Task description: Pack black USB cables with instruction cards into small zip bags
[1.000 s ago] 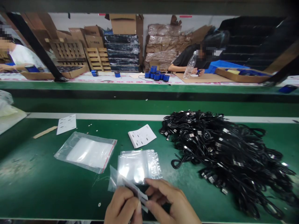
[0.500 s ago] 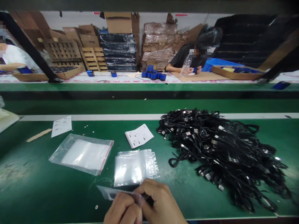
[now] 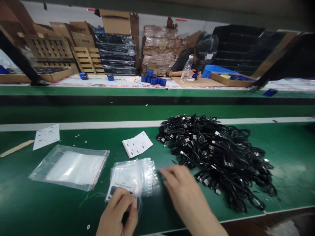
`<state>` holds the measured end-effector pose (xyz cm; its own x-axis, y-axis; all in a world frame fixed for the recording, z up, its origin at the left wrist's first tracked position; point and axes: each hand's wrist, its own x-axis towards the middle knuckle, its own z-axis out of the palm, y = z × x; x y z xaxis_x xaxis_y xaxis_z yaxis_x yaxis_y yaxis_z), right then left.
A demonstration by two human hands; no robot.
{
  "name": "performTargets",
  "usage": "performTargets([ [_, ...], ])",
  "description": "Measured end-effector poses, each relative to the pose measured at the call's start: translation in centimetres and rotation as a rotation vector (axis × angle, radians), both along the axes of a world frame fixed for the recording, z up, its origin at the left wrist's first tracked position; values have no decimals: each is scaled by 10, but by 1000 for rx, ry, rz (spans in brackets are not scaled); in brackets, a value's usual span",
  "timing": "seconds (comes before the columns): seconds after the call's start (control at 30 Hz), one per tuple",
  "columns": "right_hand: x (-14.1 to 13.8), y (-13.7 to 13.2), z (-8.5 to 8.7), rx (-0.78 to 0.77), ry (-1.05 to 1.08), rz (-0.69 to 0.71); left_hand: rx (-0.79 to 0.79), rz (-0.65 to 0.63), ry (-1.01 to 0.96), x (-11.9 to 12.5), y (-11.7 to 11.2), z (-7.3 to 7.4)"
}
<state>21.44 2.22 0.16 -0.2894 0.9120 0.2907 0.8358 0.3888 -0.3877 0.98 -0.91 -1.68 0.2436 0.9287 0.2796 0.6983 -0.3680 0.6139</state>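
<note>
My left hand (image 3: 120, 209) is closed at the bottom middle, pinching a clear plastic bag (image 3: 139, 205) together with a white printed leaflet (image 3: 126, 186). Whether the leaflet lies inside the bag I cannot tell. Beneath and behind them is a stack of clear zip bags (image 3: 149, 173). To the right of that stack, my right hand (image 3: 180, 183) is over the green bench with bent fingers, its fingertips blurred; I cannot tell if anything is in them. Just beyond it spreads a big heap of coiled black USB cables (image 3: 214, 150).
Behind the bags sits a stack of printed leaflets (image 3: 137, 144). At left lie a large clear bag with a red strip (image 3: 71, 167), a single leaflet (image 3: 46, 136) and a tan strip (image 3: 17, 148). Across the bench a person (image 3: 183, 62) handles a blue item near a plastic bottle (image 3: 186, 70).
My hands were together on a clear bag and are now apart. The right hand has moved right, towards the cables; the left still holds the bag, with a leaflet now showing. The view has shifted right.
</note>
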Motion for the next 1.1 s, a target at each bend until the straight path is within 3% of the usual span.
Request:
performTargets([
  [0.03,10,5,-1,103,-219,-77,-20,-26,24,0,2,1],
  [0.1,26,16,-5,197,-477,-101,-30,-47,53,0,5,0],
  [0.2,35,29,-7,180,-532,-25,-25,-45,88,1,5,-2],
  [0.47,24,28,-11,130,-332,89,-32,-35,148,1,5,1],
  [0.67,18,22,-18,84,-226,78,-35,-12,114,2,4,2],
  [0.8,6,5,-4,-97,36,100,-46,-4,95,2,3,1],
  [0.93,-14,-19,7,-366,454,266,-10,-19,62,0,4,1],
  [1.0,-23,-26,4,-431,482,329,4,-32,47,-1,5,2],
  [1.1,-30,-30,-8,-412,363,293,4,-20,11,0,3,1],
])
